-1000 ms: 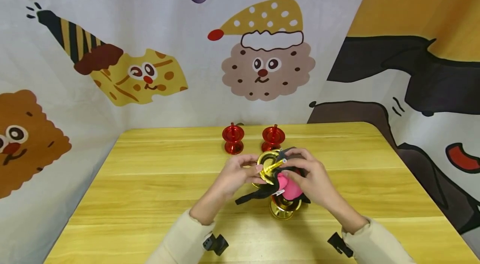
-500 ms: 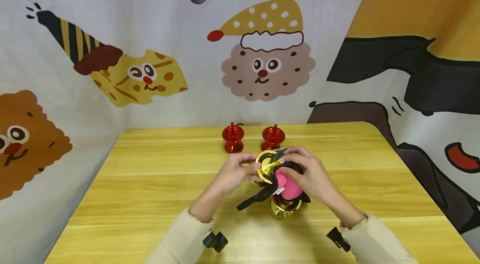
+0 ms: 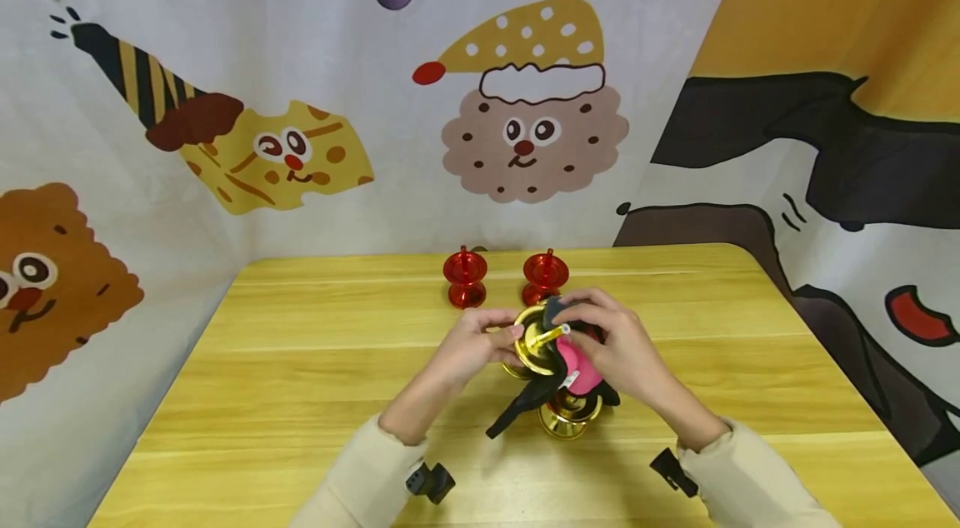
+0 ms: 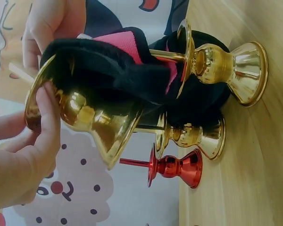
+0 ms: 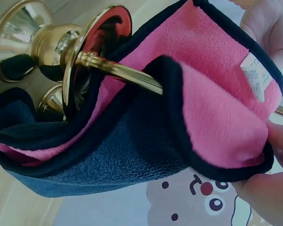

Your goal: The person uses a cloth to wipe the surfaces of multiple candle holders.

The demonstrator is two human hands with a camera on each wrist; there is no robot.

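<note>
My left hand (image 3: 480,342) grips a gold candlestick (image 4: 111,129) by the edge of its dish, holding it tilted above the table with its spike toward the right hand. My right hand (image 3: 617,346) pinches a two-sided cloth (image 5: 132,136), pink on one face and dark on the other, with a black border and a white tag (image 5: 256,75). The cloth lies against the held candlestick's dish, and its dark tail hangs toward the left front. Under the hands, a second gold candlestick (image 3: 561,423) stands upright, partly covered by the cloth in the head view.
Another gold candlestick (image 4: 212,139) stands behind in the left wrist view. Two red candlesticks (image 3: 466,271) stand side by side near the back of the wooden table (image 3: 315,361). A cartoon-printed curtain (image 3: 322,37) hangs behind the table.
The cloth's hanging tail has swung right and downward. My right hand has shifted slightly left and up along the dish with the cloth. The left hand keeps its grip, nearly still.
</note>
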